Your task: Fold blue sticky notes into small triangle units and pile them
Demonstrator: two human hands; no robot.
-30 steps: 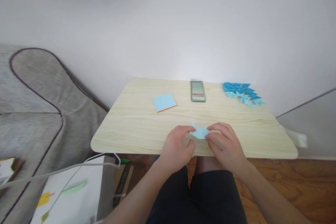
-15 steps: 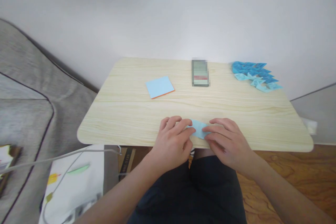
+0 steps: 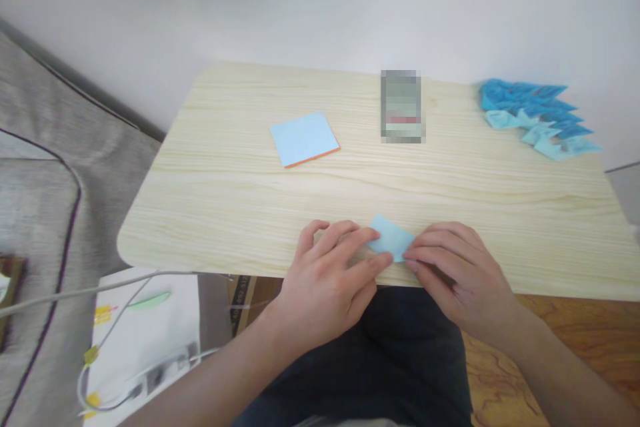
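Near the front edge of the table lies a small piece of light blue folding paper [image 3: 393, 237], with one corner pointing away from me. My left hand [image 3: 337, 273] holds its left side, index finger and thumb pressed on it and the other fingers curled beside it. At the paper's right corner my right hand [image 3: 457, 267] pinches between thumb and fingertips. The fingers partly cover the paper, so its folds are hard to make out.
A stack of light blue square paper [image 3: 305, 139] with an orange lower edge lies behind my hands. Behind it to the right is a blurred phone-like device [image 3: 403, 107]. Folded blue paper pieces [image 3: 535, 110] sit at the back right. A power strip [image 3: 160, 373] rests lower left.
The view has moved closer to the table. The paper has turned so a corner points away from me, and my right hand has gone from resting on it to pinching its right corner.
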